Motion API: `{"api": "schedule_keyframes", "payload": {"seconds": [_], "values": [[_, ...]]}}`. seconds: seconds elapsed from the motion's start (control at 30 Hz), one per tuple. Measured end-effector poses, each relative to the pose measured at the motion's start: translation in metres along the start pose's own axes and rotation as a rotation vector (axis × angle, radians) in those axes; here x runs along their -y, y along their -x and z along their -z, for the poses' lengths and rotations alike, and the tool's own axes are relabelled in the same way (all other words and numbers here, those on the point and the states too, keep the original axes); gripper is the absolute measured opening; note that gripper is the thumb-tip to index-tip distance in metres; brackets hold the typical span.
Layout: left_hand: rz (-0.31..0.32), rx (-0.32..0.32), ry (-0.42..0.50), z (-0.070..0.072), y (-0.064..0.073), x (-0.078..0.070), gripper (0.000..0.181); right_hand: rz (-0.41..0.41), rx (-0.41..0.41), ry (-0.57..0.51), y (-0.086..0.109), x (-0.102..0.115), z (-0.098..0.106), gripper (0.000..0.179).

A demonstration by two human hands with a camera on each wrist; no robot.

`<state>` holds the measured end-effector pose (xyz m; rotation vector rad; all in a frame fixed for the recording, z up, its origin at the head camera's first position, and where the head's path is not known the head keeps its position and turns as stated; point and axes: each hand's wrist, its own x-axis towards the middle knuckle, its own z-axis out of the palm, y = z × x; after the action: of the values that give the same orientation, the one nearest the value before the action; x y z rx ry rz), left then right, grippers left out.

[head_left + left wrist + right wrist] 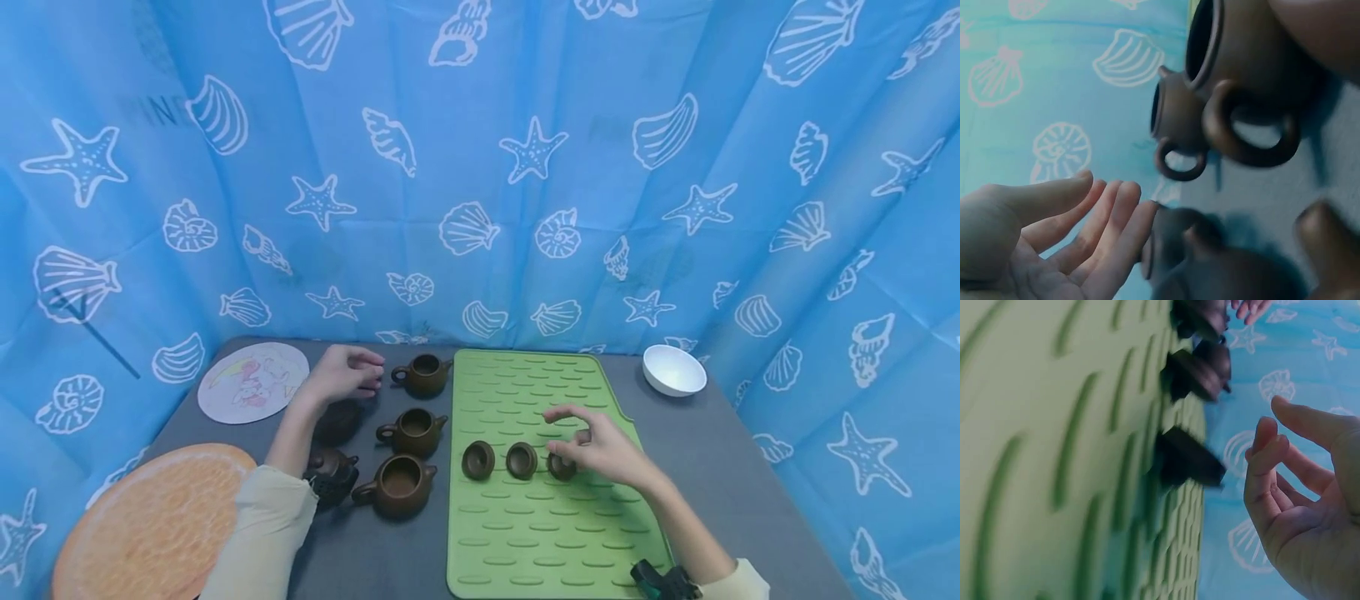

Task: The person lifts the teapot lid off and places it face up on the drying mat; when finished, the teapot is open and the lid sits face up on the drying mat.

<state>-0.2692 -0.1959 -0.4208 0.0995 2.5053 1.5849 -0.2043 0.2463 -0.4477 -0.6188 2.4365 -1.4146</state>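
Note:
My left hand [347,373] hovers at the back left, fingers loosely extended and nothing held. Just right of it, three brown teapots without lids stand in a column: back [426,379], middle [416,435] and front [401,490]. Partly behind the left forearm are a dark teapot [337,423] and a brown teapot with its lid on [330,460]. My right hand [603,450] is over the green mat [540,542], fingers curved apart and empty. Three small brown lids lie there in a row: left [477,460], middle [521,461] and right [559,468], the last partly covered by the hand.
A white bowl [673,372] sits at the back right of the grey table [735,500]. On the left are a round mat with a pink drawing [251,385] and an orange-slice mat [157,525]. A blue shell-print curtain [480,150] surrounds the table's back and sides.

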Motion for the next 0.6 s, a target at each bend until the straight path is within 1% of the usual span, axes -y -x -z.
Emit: {"api": "schedule_keyframes", "payload": {"seconds": [0.1, 0.2, 0.3, 0.43, 0.6], "values": [[-0.017, -0.003, -0.031, 0.01, 0.005, -0.004, 0.033, 0.007, -0.019, 0.001, -0.01, 0.014, -0.004, 0.047], [-0.03, 0.002, -0.066, 0.022, 0.009, -0.006, 0.035, 0.025, -0.014, -0.006, -0.022, 0.025, -0.011, 0.043], [-0.028, 0.004, -0.094, 0.034, 0.011, -0.006, 0.035, 0.039, 0.0, -0.017, -0.038, 0.035, -0.019, 0.039], [-0.016, 0.013, -0.158, 0.047, 0.008, 0.0, 0.035, 0.054, 0.022, -0.044, -0.061, 0.043, -0.032, 0.035], [0.017, 0.017, -0.233, 0.065, 0.003, 0.015, 0.035, 0.081, 0.056, -0.063, -0.091, 0.055, -0.048, 0.034]]}}
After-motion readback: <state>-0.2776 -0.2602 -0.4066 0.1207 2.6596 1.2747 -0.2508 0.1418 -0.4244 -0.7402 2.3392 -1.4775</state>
